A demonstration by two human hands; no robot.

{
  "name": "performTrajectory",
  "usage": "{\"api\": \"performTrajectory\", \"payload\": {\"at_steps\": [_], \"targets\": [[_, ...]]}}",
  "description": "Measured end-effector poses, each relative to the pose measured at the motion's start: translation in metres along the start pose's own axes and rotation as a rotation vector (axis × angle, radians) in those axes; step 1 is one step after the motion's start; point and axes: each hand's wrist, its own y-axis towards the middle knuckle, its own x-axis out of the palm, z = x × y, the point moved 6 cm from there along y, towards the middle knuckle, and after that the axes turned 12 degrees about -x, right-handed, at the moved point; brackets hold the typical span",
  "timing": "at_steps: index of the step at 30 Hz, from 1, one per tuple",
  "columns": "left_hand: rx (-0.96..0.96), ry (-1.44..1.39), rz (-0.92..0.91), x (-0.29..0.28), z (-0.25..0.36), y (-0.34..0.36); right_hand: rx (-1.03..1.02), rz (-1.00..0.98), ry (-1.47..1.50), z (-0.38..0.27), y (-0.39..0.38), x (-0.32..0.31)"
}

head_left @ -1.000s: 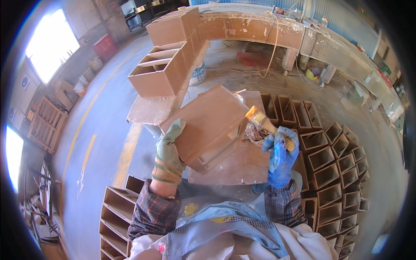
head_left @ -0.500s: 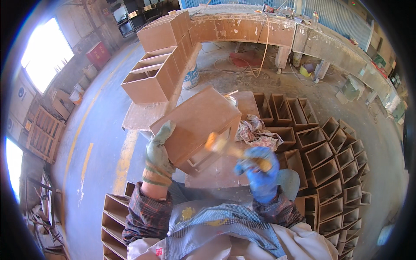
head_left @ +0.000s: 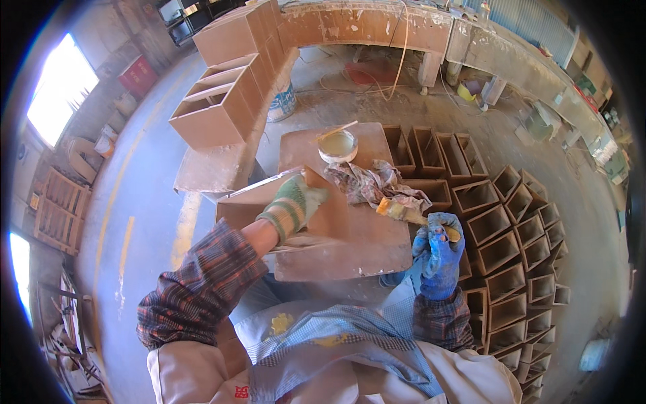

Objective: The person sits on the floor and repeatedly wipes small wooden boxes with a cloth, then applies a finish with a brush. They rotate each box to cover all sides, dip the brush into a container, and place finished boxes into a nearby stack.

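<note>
My left hand, in a pale green and tan striped glove, grips a brown board box tilted on a dusty brown work board; its fingertips are partly hidden, and the box is slightly blurred. My right hand, in a stained blue glove, is closed on a paintbrush with a yellowed tip, held at the board's right edge. Behind the box, a white bowl of pale liquid has a thin stick across it. A crumpled patterned cloth lies between bowl and brush.
Many open brown boxes stand packed on the floor to my right. Stacked boxes rest on a plank at back left, joining a long paint-spattered bench. Cords, buckets and a wooden pallet stand farther back.
My left hand has turned and lowered the box, bringing an open side into view and uncovering the bowl. The brush has moved away from the box to the right, beside the cloth.
</note>
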Motion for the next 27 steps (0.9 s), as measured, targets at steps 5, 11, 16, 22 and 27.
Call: {"api": "performTrajectory", "payload": {"at_steps": [5, 11, 16, 22, 27], "targets": [[-0.077, 0.166, -0.177, 0.063, -0.007, 0.03, 0.084, 0.002, -0.021, 0.003, -0.002, -0.002], [-0.026, 0.23, -0.297, 0.084, -0.002, 0.024, 0.204, -0.087, -0.149, 0.012, 0.005, -0.005], [0.294, 0.451, -0.231, 0.02, 0.003, -0.031, 0.322, -0.23, -0.174, 0.024, 0.011, 0.004], [0.252, 0.789, -0.123, -0.006, -0.027, -0.068, 0.32, -0.247, -0.197, 0.06, 0.056, 0.021], [0.318, 0.736, -0.08, -0.006, -0.027, -0.066, 0.21, -0.184, -0.264, 0.074, 0.085, 0.028]]}}
